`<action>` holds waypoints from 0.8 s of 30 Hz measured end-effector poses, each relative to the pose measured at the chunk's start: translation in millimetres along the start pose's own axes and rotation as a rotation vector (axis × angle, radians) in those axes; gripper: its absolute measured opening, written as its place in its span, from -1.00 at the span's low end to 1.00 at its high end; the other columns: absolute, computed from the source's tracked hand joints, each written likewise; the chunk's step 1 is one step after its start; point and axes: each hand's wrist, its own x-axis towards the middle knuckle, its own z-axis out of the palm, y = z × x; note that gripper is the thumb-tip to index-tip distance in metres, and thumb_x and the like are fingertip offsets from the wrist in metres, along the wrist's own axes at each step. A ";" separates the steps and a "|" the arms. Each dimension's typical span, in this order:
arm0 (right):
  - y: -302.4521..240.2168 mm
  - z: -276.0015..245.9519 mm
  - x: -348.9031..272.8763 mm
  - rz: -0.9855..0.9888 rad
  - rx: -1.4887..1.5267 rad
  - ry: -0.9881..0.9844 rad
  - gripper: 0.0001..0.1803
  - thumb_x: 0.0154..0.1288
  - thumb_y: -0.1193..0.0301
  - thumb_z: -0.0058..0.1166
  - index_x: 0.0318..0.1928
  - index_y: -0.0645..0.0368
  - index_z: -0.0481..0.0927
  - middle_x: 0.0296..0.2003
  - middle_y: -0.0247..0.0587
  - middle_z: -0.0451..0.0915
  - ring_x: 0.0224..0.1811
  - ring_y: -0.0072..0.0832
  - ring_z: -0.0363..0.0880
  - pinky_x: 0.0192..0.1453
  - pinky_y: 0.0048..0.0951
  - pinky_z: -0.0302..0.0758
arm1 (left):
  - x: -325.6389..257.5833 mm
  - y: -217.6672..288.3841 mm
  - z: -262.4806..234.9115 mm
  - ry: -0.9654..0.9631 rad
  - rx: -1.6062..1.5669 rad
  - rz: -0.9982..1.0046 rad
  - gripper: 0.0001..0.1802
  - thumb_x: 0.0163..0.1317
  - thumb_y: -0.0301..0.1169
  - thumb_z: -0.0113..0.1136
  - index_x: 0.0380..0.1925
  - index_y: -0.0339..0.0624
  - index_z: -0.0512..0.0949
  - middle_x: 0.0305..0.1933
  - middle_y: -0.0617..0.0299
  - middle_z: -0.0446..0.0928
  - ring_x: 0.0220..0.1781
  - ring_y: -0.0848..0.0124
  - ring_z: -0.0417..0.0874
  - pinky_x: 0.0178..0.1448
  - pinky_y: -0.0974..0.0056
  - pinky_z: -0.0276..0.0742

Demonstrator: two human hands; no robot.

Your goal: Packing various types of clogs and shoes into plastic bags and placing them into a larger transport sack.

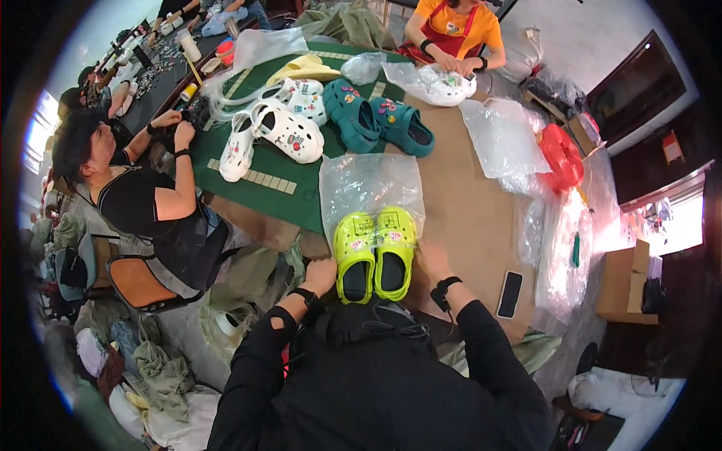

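A pair of lime-green clogs (392, 274) with charms and dark insoles lies at the table's near edge, heels toward me. Their toes are inside a clear plastic bag (368, 180) that lies flat beyond them. My left hand (321, 276) is closed beside the left clog's heel; what its fingers hold, if anything, is hidden. At the right clog's outer side, my right hand (434, 260) is close against the bag's edge, its fingers too smeared to make out. Both wrists wear black bands.
White clogs (289, 133) and teal clogs (352, 115) with charms stand farther up the table on a green mat (308, 203). A phone (510, 294) and loose plastic bags (502, 135) are to the right. One co-worker sits left, another handles a white clog (444, 89) opposite.
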 end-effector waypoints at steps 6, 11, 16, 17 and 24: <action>5.1 -23.7 -29.7 -0.202 0.116 -0.087 -0.83 0.07 0.41 -0.09 -0.32 0.19 0.48 -0.36 -0.10 0.51 -0.28 -0.15 0.47 -0.21 -0.19 0.41 | -14.1 -15.8 -0.3 -0.103 -0.204 0.129 -0.82 0.12 -0.40 -0.11 -0.34 -0.30 0.35 -0.52 -0.07 0.49 -0.43 -0.03 0.53 -0.33 -0.04 0.42; -7.8 -35.6 -73.8 -0.446 0.211 -0.069 -0.87 0.00 0.46 -0.06 -0.38 0.20 0.46 -0.40 -0.10 0.48 -0.30 -0.15 0.45 -0.26 -0.18 0.40 | -35.0 -17.4 4.0 -0.029 -0.228 0.338 -0.83 0.10 -0.36 -0.08 -0.44 -0.27 0.34 -0.62 -0.02 0.45 -0.53 0.02 0.49 -0.43 0.00 0.38; -13.9 -31.9 -93.8 -0.460 0.285 -0.150 -0.88 -0.05 0.44 -0.02 -0.44 0.18 0.41 -0.46 -0.13 0.42 -0.35 -0.13 0.41 -0.30 -0.17 0.36 | -34.7 -17.7 1.3 -0.008 -0.085 0.495 -0.84 0.03 -0.37 -0.05 -0.45 -0.25 0.38 -0.62 0.08 0.48 -0.52 0.15 0.55 -0.36 0.12 0.41; -13.8 -31.0 -96.9 -0.481 0.291 -0.125 -0.87 -0.06 0.43 0.00 -0.45 0.18 0.40 -0.47 -0.13 0.41 -0.35 -0.13 0.41 -0.32 -0.18 0.35 | -37.2 -17.2 1.9 -0.007 -0.083 0.495 -0.84 0.03 -0.37 -0.05 -0.45 -0.25 0.38 -0.62 0.08 0.48 -0.52 0.15 0.55 -0.36 0.12 0.41; -9.8 -15.7 -112.4 -0.519 0.232 -0.079 -0.86 -0.08 0.43 0.01 -0.44 0.18 0.40 -0.42 -0.13 0.42 -0.30 -0.16 0.41 -0.28 -0.21 0.37 | -40.9 -15.2 0.5 0.053 -0.036 0.528 -0.87 0.02 -0.40 -0.05 -0.48 -0.23 0.38 -0.62 0.10 0.48 -0.53 0.19 0.54 -0.38 0.17 0.37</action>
